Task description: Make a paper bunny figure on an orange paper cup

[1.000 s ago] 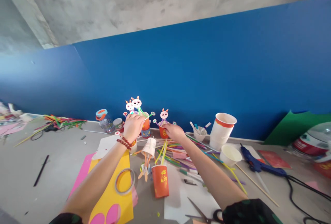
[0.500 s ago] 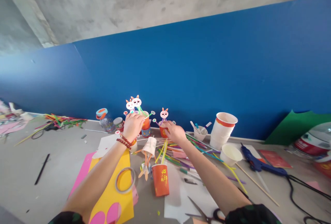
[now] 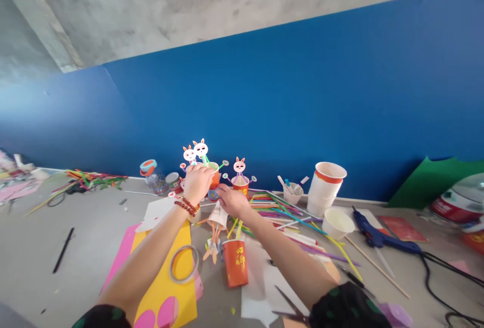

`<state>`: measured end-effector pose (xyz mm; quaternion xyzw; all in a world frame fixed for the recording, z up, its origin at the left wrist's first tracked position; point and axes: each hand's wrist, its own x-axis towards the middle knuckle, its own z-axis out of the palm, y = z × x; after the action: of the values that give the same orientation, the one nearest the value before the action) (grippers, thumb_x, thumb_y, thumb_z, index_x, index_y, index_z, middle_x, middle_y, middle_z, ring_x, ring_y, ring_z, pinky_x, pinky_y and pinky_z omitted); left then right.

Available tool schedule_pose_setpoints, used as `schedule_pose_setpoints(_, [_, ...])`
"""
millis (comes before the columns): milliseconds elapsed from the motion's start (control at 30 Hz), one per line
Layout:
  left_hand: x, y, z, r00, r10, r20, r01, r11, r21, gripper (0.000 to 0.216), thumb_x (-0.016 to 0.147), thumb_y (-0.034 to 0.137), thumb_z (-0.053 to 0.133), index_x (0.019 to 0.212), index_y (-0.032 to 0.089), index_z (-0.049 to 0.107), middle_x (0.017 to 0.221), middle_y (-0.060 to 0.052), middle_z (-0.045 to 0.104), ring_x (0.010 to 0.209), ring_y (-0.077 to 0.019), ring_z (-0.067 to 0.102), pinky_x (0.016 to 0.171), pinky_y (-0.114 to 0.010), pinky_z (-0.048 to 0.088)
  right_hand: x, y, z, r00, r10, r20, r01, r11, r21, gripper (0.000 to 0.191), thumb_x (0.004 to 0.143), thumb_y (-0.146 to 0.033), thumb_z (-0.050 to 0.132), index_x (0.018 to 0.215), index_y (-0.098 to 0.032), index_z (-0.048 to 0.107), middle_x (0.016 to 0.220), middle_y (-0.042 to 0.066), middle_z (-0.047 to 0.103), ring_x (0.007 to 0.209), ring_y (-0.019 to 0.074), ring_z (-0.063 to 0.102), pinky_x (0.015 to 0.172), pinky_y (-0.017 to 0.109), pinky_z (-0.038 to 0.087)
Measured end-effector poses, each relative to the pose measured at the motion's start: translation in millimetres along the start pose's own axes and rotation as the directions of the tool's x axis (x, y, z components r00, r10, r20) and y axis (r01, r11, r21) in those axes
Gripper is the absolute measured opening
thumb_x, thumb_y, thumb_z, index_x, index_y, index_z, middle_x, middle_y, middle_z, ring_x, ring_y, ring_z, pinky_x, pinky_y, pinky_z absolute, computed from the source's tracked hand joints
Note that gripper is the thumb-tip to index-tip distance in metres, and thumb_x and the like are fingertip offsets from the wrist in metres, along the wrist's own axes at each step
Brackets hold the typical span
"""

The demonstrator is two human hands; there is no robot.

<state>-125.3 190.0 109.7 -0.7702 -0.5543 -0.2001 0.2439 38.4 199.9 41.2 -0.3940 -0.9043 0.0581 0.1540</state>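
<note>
My left hand (image 3: pixel 198 184), with a beaded bracelet, is closed around the upper part of a stacked paper-cup figure; its fingers hide much of it. Two rabbit faces (image 3: pixel 200 148) on green and other stems rise above that hand, next to an orange paper cup (image 3: pixel 214 176). Below it shows a blue paper cup (image 3: pixel 213 195). My right hand (image 3: pixel 232 201) reaches left with its fingers apart, fingertips at the blue cup's edge, above a white cup figure (image 3: pixel 218 217) with orange pipe-cleaner legs. Behind it stands an orange cup (image 3: pixel 241 184) with a rabbit face (image 3: pixel 239 165).
An orange cup (image 3: pixel 235 263) holding yellow strips stands in front, beside a tape roll (image 3: pixel 184 264) on yellow paper (image 3: pixel 181 297). Scissors (image 3: pixel 291 305) lie near my right sleeve. On the right are stacked white cups (image 3: pixel 325 192), a white bowl (image 3: pixel 338 224) and a blue glue gun (image 3: pixel 372 234).
My right hand has left the orange rabbit cup on the right and moved left and slightly down to the blue cup. My left hand has stayed almost in place.
</note>
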Motion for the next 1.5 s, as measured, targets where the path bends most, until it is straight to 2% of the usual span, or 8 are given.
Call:
schedule_pose_setpoints(333, [5, 2, 2, 0.998, 0.018, 0.062, -0.019, 1.000, 0.021, 0.027, 0.094, 0.022, 0.045, 0.090, 0.021, 0.072, 0.079, -0.009, 0.071, 0.086, -0.0280, 0.062, 0.083, -0.041, 0.039, -4, 3, 8, 0.999, 0.048, 0.019, -0.049, 0.997, 0.067, 0.040, 0.090, -0.022, 0.046, 0.128, -0.027, 0.057, 0.145, 0.006, 0.048, 0.102, 0.0223, 0.066, 0.081, 0.033, 0.055])
schedule_pose_setpoints(500, [6, 2, -5, 0.996, 0.043, 0.082, -0.044, 0.999, 0.017, 0.026, 0.093, 0.024, 0.047, 0.086, 0.022, 0.072, 0.077, -0.009, 0.070, 0.083, -0.0270, 0.062, 0.082, -0.041, 0.040, -6, 1, 8, 0.989, 0.114, -0.090, -0.099, 0.983, 0.157, 0.038, 0.092, -0.023, 0.047, 0.127, -0.026, 0.058, 0.139, 0.009, 0.052, 0.098, 0.0211, 0.067, 0.079, 0.030, 0.054])
schedule_pose_setpoints(733, [18, -1, -22, 0.995, 0.069, 0.066, -0.069, 0.998, 0.001, 0.025, 0.092, 0.024, 0.048, 0.085, 0.023, 0.071, 0.073, -0.007, 0.069, 0.081, -0.0260, 0.063, 0.082, -0.040, 0.041, 8, -9, 0, 0.956, 0.179, -0.232, -0.103, 0.947, 0.304, 0.033, 0.089, -0.023, 0.056, 0.120, -0.029, 0.065, 0.143, 0.005, 0.046, 0.070, 0.0103, 0.064, 0.072, 0.026, 0.055])
schedule_pose_setpoints(867, [25, -10, -32, 0.999, 0.047, 0.012, -0.047, 0.999, -0.015, 0.026, 0.093, 0.025, 0.047, 0.090, 0.022, 0.072, 0.077, -0.007, 0.071, 0.084, -0.0260, 0.063, 0.082, -0.039, 0.042, 12, -7, -9, 0.939, 0.212, -0.270, -0.120, 0.940, 0.319, 0.029, 0.094, -0.020, 0.046, 0.116, -0.022, 0.064, 0.132, 0.009, 0.054, 0.086, 0.0163, 0.066, 0.075, 0.028, 0.054])
schedule_pose_setpoints(1033, [27, -24, -49, 0.996, -0.017, -0.085, 0.012, 0.998, -0.054, 0.026, 0.095, 0.027, 0.047, 0.096, 0.020, 0.072, 0.085, -0.007, 0.073, 0.085, -0.0242, 0.064, 0.080, -0.036, 0.043, 17, -8, -1, 0.974, 0.141, -0.175, -0.087, 0.955, 0.283, 0.029, 0.093, -0.016, 0.048, 0.114, -0.023, 0.066, 0.126, 0.005, 0.061, 0.106, 0.0183, 0.063, 0.085, 0.027, 0.052])
schedule_pose_setpoints(1200, [23, -28, -69, 0.981, -0.073, -0.179, 0.061, 0.996, -0.068, 0.027, 0.096, 0.031, 0.047, 0.095, 0.019, 0.071, 0.084, -0.007, 0.072, 0.084, -0.0238, 0.063, 0.080, -0.036, 0.044, 38, -23, 16, 0.996, 0.085, -0.030, -0.076, 0.971, 0.226, 0.040, 0.089, -0.026, 0.062, 0.129, -0.031, 0.057, 0.148, 0.004, 0.044, 0.103, 0.0200, 0.065, 0.083, 0.032, 0.056])
schedule_pose_setpoints(1367, [16, -26, -73, 0.976, -0.062, -0.210, 0.045, 0.995, -0.086, 0.024, 0.095, 0.029, 0.049, 0.093, 0.020, 0.071, 0.085, -0.006, 0.072, 0.084, -0.0228, 0.063, 0.080, -0.035, 0.044, 51, -30, 22, 0.994, 0.102, 0.027, -0.106, 0.975, 0.194, 0.034, 0.095, -0.033, 0.060, 0.125, -0.017, 0.057, 0.125, 0.009, 0.060, 0.103, 0.0230, 0.063, 0.085, 0.043, 0.055])
schedule_pose_setpoints(1500, [12, -25, -67, 0.981, -0.057, -0.187, 0.044, 0.996, -0.077, 0.024, 0.095, 0.028, 0.049, 0.093, 0.020, 0.071, 0.085, -0.006, 0.072, 0.084, -0.0231, 0.064, 0.080, -0.035, 0.045, 50, -28, 20, 0.995, 0.094, -0.018, -0.089, 0.974, 0.210, 0.033, 0.095, -0.032, 0.060, 0.124, -0.017, 0.057, 0.124, 0.009, 0.060, 0.103, 0.0226, 0.063, 0.086, 0.043, 0.055])
